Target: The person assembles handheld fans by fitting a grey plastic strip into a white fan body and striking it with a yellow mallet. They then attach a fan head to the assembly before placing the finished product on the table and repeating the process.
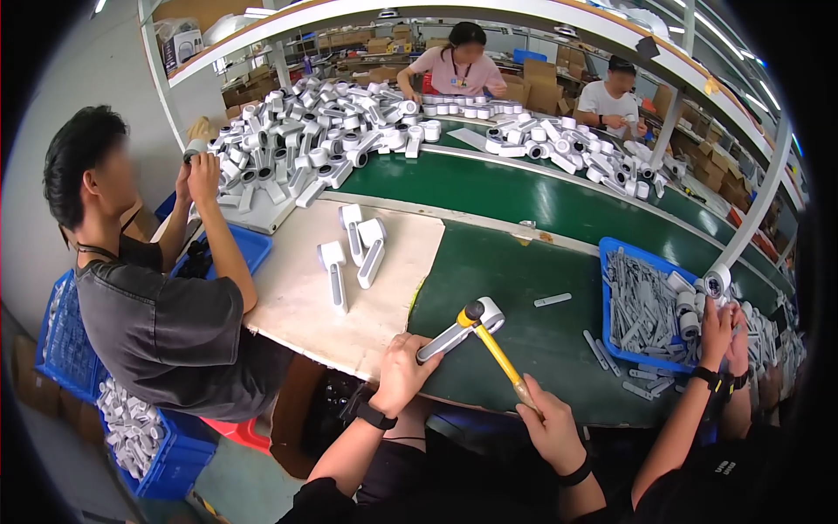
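My left hand (403, 374) is closed round the handle end of a white handheld unit (441, 343) with a round head and a long grey strip; it looks like a handheld fan. In my right hand (556, 430) is a small mallet (500, 360), gripped low on its yellow handle. The mallet's dark head lies over the unit near the joint of handle and round head; whether they touch I cannot tell. Left of this, similar units (370, 253) stand on a pale board (397, 236).
A blue tray (605, 327) of grey strips and round parts stands at the right, loose strips (552, 299) beside it. Beyond runs a green conveyor (410, 179) with heaped white units (297, 131). Co-workers sit left (166, 288) and across; another's hands (723, 336) work at right.
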Available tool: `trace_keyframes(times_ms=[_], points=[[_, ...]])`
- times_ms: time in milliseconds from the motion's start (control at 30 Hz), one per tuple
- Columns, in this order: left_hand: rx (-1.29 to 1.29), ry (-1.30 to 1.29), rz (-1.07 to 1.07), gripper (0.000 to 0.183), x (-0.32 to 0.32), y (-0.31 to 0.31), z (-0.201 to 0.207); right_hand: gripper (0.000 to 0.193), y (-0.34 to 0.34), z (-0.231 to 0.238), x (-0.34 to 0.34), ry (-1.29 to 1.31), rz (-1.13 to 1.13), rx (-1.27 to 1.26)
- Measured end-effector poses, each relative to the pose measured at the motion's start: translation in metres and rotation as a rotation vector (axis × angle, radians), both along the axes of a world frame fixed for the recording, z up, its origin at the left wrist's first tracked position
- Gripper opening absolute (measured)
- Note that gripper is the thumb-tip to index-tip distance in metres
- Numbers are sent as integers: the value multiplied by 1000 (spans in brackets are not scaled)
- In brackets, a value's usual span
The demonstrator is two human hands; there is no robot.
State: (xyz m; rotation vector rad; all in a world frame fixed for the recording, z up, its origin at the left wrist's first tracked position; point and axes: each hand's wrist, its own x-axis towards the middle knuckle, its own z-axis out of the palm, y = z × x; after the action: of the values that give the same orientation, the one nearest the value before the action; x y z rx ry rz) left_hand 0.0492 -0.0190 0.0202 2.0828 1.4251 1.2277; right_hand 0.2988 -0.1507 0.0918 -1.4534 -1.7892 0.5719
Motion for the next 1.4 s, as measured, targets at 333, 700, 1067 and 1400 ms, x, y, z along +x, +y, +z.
trace_keyframes(times_ms=[333,700,1067,1400], points=[[52,-60,-53,20,-1,7,-12,49,6,-4,-11,-121,22,2],[33,-9,81,30,-2,5,-28,47,3,-6,-26,-201,108,-87],[27,-10,120,34,2,8,-28,47,-6,4,-33,-76,111,-38],[42,-15,91,25,4,5,-18,48,2,-16,-19,-180,128,36]])
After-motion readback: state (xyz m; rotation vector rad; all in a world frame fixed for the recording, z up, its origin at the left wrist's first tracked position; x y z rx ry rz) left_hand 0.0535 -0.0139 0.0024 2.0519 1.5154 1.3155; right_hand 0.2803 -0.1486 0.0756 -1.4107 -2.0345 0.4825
